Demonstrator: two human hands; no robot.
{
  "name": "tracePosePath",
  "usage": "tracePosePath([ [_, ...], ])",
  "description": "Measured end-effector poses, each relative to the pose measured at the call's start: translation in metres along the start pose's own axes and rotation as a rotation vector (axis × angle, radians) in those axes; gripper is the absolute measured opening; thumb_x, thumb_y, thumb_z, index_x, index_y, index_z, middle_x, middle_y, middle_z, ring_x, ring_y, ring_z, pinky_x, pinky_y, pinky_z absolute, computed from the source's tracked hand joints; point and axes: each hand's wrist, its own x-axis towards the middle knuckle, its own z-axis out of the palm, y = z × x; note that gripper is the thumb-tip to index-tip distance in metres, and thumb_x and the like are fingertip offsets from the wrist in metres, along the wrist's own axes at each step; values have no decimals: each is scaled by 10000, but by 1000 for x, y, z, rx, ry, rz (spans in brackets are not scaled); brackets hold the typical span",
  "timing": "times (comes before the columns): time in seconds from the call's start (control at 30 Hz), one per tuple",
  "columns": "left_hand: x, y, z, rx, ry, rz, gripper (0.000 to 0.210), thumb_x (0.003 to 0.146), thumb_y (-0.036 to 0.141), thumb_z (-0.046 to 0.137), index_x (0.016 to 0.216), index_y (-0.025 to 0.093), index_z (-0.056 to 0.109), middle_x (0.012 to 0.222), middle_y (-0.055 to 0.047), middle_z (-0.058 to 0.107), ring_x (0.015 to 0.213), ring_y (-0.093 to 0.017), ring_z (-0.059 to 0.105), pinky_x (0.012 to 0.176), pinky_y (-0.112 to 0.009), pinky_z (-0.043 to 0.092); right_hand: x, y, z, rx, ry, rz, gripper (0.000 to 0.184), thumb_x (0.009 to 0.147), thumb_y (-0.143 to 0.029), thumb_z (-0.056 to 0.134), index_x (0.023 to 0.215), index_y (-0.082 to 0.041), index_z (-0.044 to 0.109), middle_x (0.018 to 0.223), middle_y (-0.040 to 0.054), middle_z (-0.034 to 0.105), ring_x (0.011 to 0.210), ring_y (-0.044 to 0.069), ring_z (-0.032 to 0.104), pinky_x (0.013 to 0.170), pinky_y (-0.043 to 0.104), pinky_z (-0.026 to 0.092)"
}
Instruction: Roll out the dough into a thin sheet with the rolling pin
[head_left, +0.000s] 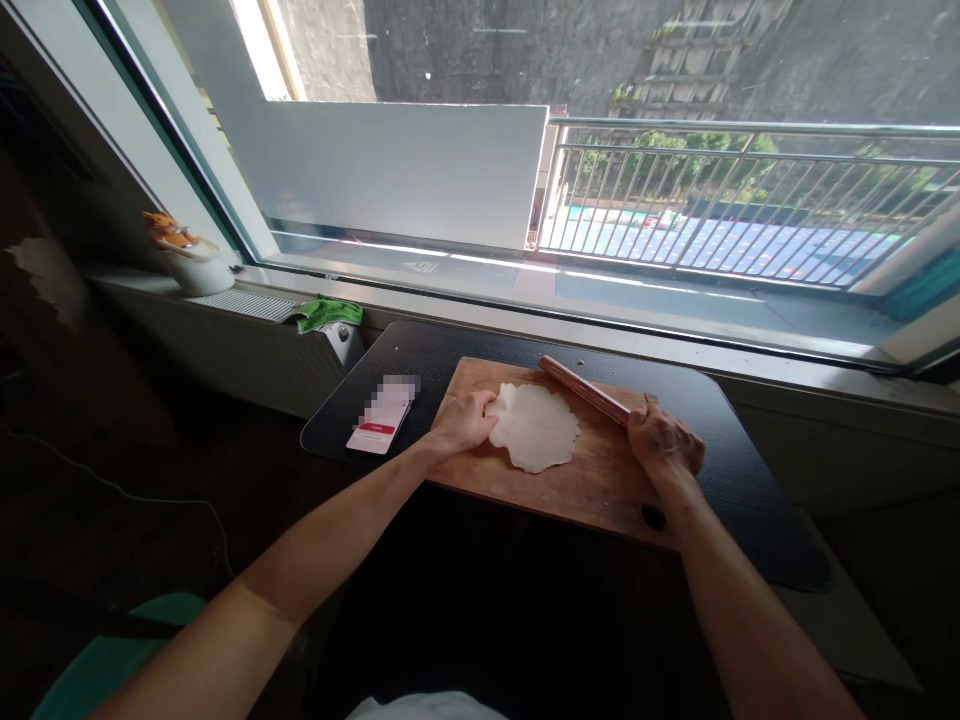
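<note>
A flat, ragged-edged sheet of pale dough (pixel 536 428) lies on a wooden cutting board (pixel 592 500). My left hand (pixel 466 422) pinches the dough's left edge between thumb and fingers. On the board's right side, my right hand (pixel 664 438) is wrapped round one end of a wooden rolling pin (pixel 585 388). The pin slants away to the upper left, its far end near the board's back edge and apart from the dough. Part of the pin is hidden inside my right hand.
The board rests on a dark table (pixel 720 430) with a phone (pixel 380 420) to its left. Behind stand a window sill and a railing (pixel 720 200) outside. A green cloth (pixel 328 314) and a white pot (pixel 196 268) sit on the left ledge. A green stool (pixel 105 665) is at lower left.
</note>
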Motion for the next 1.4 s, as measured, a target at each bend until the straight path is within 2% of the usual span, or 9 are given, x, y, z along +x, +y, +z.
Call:
tracePosePath([
  [0.23,-4,-17,-32,286,0,-189,175,908,317,613,901,217,757,1008,-76,781,977,-275,723,769,-303,516,7,6,-14,-13,-150,-13,533,1015,-331,281,1261,-130,709,1193,203,743,1068,319,711,872,404,501],
  [0.37,15,-6,-52,341,192,-124,208,949,268,552,932,212,752,1030,-84,767,994,-258,706,806,-300,513,-12,5,-16,-45,-177,-114,504,1013,-314,289,1084,-160,764,1093,178,773,1001,290,725,808,349,485],
  [0.47,36,25,-38,319,300,76,234,979,222,497,990,204,730,1075,-88,735,1006,-226,684,850,-294,511,-28,-1,-11,-75,-125,-260,444,1003,-312,336,981,-180,759,1030,154,780,969,272,715,809,336,473],
  [0.6,52,60,10,297,171,222,305,1019,231,419,1000,187,720,1075,-99,729,1067,-238,653,978,-364,492,-23,-14,-11,-14,-76,-295,395,988,-315,366,941,-189,738,1047,128,761,983,255,677,841,332,469],
  [0.73,44,62,44,303,102,234,347,1025,330,420,1203,197,687,1288,-107,694,1265,-282,580,1164,-501,367,-11,-35,-9,133,15,-271,393,989,-304,359,1126,-172,703,1209,137,698,1134,258,596,970,353,444],
  [0.93,36,48,49,290,-4,194,512,1026,372,372,1504,223,480,1587,-88,475,1500,-291,361,1255,-550,217,-29,-42,16,109,-6,-377,427,995,-383,378,1256,-185,652,1371,148,619,1318,305,475,1109,474,343],
  [1.07,77,61,48,296,138,153,496,1023,366,397,1494,242,488,1543,-92,526,1502,-291,349,1259,-556,196,-6,-41,14,131,122,-380,415,994,-340,368,1227,-159,661,1339,166,629,1313,303,471,1116,460,327],
  [1.2,106,70,50,297,171,7,487,1029,352,369,1481,220,492,1523,-115,542,1474,-298,384,1238,-601,223,21,-46,9,147,67,-271,456,990,-331,369,1300,-119,628,1317,189,626,1241,311,516,1057,444,374],
  [1.4,78,56,58,340,203,90,476,1009,385,423,1443,224,531,1543,-106,515,1477,-321,372,1234,-559,242,-8,-40,22,164,88,-412,444,990,-377,387,1286,-166,644,1356,157,610,1323,312,451,1091,465,328],
])
